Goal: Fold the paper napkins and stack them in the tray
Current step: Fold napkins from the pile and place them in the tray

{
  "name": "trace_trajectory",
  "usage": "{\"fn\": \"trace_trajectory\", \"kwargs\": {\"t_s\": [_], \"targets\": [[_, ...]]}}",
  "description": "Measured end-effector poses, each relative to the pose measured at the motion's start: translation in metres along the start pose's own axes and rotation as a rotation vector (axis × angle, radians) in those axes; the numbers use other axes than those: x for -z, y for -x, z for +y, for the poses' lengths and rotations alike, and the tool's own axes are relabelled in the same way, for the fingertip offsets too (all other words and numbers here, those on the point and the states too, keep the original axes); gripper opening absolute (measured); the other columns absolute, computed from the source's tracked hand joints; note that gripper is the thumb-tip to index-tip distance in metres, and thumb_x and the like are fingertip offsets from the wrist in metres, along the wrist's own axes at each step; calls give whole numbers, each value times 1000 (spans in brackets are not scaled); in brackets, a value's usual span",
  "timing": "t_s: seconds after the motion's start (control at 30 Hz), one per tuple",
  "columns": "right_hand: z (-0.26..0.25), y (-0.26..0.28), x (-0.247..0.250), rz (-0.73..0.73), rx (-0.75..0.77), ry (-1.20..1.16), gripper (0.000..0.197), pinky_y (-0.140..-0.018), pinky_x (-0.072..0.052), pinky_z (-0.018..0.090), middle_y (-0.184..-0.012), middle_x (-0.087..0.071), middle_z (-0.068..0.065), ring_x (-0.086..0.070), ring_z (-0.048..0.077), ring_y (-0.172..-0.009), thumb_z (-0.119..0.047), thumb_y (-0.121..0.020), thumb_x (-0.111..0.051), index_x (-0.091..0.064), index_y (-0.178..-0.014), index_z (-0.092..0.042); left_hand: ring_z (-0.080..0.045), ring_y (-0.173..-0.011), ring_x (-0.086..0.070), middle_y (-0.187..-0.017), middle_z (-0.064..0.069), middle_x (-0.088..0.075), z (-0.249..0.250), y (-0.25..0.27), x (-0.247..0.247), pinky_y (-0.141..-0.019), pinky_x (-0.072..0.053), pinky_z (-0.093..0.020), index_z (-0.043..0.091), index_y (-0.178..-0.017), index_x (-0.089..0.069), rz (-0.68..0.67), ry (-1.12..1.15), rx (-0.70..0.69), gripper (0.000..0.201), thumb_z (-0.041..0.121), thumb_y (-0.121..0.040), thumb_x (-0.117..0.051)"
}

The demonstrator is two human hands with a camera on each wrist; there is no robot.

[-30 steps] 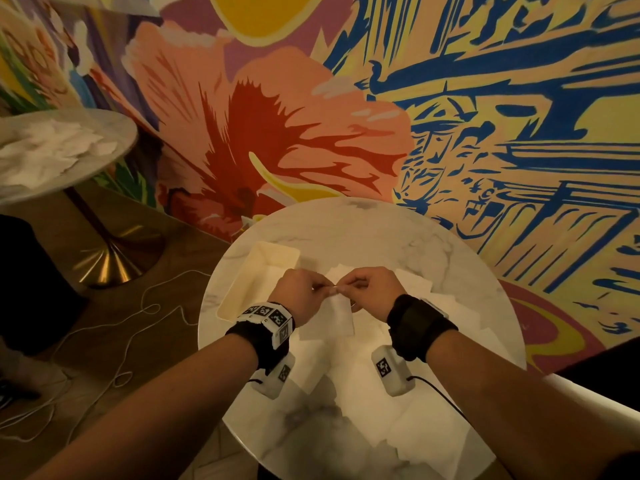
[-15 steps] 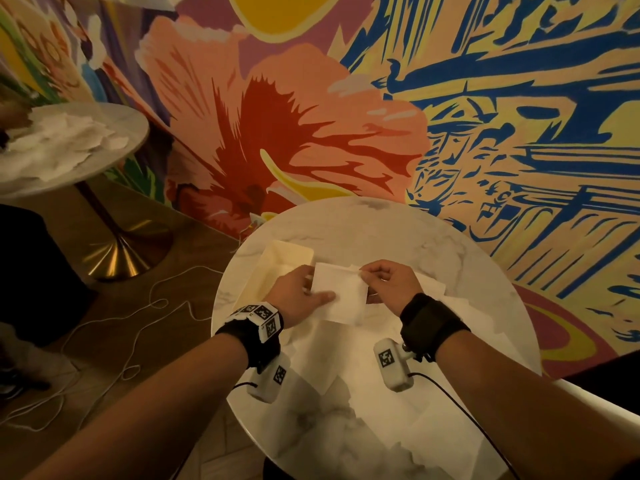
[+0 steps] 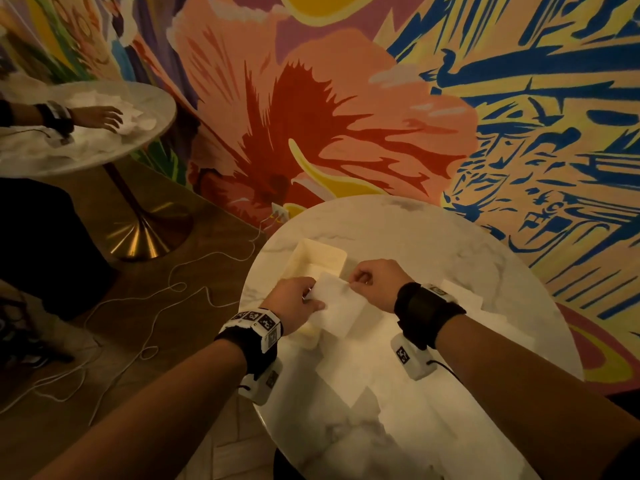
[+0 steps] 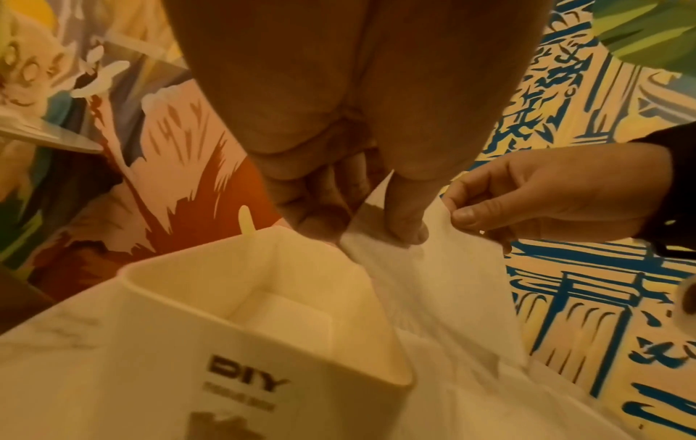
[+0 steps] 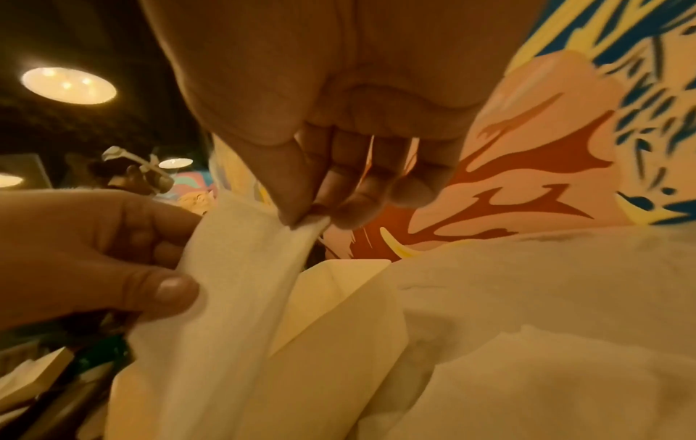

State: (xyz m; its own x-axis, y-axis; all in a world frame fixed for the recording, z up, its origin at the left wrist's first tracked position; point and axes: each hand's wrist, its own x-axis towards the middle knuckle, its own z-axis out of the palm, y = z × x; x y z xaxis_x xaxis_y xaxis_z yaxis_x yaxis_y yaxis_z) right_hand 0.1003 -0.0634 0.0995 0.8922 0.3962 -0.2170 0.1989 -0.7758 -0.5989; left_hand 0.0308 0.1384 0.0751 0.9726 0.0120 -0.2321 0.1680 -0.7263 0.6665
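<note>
A folded white paper napkin [image 3: 337,306] [image 4: 433,285] [image 5: 233,297] hangs between both hands, just above the near end of the cream tray [image 3: 320,252] [image 4: 211,285] [image 5: 357,268]. My left hand [image 3: 294,303] [image 4: 361,220] pinches its left edge between thumb and fingers. My right hand [image 3: 374,282] [image 5: 312,214] pinches its far right corner. A folded napkin [image 4: 297,315] lies inside the tray. Several unfolded napkins [image 3: 408,355] [image 5: 527,312] are spread on the round marble table [image 3: 415,233].
The painted wall [image 3: 381,116] stands right behind the table. At the far left, another person's hand [image 3: 100,117] rests on napkins on a second round table [image 3: 152,109] with a brass foot [image 3: 138,237]. White cables [image 3: 138,323] trail over the wooden floor.
Both hands have carried the folded napkin from the table's middle leftward, over the tray's near end. Another person's hand has appeared at the far table.
</note>
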Motion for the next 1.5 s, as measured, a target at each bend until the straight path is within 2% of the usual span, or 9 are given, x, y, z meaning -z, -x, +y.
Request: {"fn": "trace_trajectory", "kwargs": {"t_s": [0.13,0.3,0.5,0.67,0.9,1.03,1.17,1.33,1.5], "targets": [[-19,-34,3,52,-20,69,6,-79,-51,28,-89,-67,-4,-61,16,-84,-24,-90,-65,-67,-86,-28,-19,-117,-50,-125,8,-57,-29,-10,19,-101,-43,-35,31,-135,-51,118,-98,71,53,29,-87,-73],[-38,-83,1,87,-105,207,11,-85,-55,35,-93,-70,-3,-64,21,-88,-26,-90,-64,-65,-81,-32,-26,-132,-45,-145,-1,-45,-60,-18,27,-112,-39,-45,27,-151,-31,-64,-108,206,78,21,-87,-74],[-42,-114,-26,-19,-195,354,10,-87,-56,35,-102,-71,1,-66,25,-93,-23,-89,-63,-69,-85,-30,-22,-127,-51,-142,0,-49,-77,-17,22,-110,-40,-36,27,-150,-35,-94,-50,205,70,8,-90,-66],[-41,-126,-46,-57,-225,430,13,-92,-53,35,-106,-71,2,-65,26,-98,-25,-90,-62,-74,-95,-29,-19,-121,-55,-141,4,-50,-84,-15,21,-109,-43,-36,29,-151,-35,-93,15,207,66,11,-93,-63],[-40,-138,-62,-82,-214,544,11,-97,-46,36,-105,-70,-1,-63,23,-99,-24,-91,-61,-70,-91,-31,-18,-122,-54,-141,4,-50,-87,-15,20,-108,-43,-35,28,-151,-35,-94,28,197,64,11,-95,-61],[-35,-142,-65,-72,-177,588,20,-97,-42,34,-113,-68,0,-61,23,-105,-22,-93,-57,-68,-107,-31,-18,-124,-53,-143,4,-49,-89,-16,20,-109,-43,-35,27,-152,-34,-108,30,192,64,11,-96,-60],[-32,-142,-61,-52,-141,592,33,-98,-42,35,-127,-62,3,-59,26,-114,-32,-98,-54,-59,-130,-28,-18,-122,-54,-143,3,-49,-90,-17,21,-108,-44,-36,26,-152,-34,-120,8,180,63,16,-95,-61],[-33,-132,-47,22,-131,464,22,-92,-50,35,-112,-69,1,-64,24,-102,-34,-95,-56,-66,-114,-29,-23,-127,-50,-149,-1,-41,-84,-18,21,-109,-41,-37,24,-153,-32,-103,-63,155,62,28,-97,-59],[-18,-103,-23,149,-189,123,16,-80,-57,35,-93,-71,0,-65,23,-84,-28,-90,-56,-72,-94,-28,-27,-131,-35,-147,0,-40,-60,-19,21,-113,-29,-39,29,-150,-34,93,-216,62,61,36,-94,-56]]}}
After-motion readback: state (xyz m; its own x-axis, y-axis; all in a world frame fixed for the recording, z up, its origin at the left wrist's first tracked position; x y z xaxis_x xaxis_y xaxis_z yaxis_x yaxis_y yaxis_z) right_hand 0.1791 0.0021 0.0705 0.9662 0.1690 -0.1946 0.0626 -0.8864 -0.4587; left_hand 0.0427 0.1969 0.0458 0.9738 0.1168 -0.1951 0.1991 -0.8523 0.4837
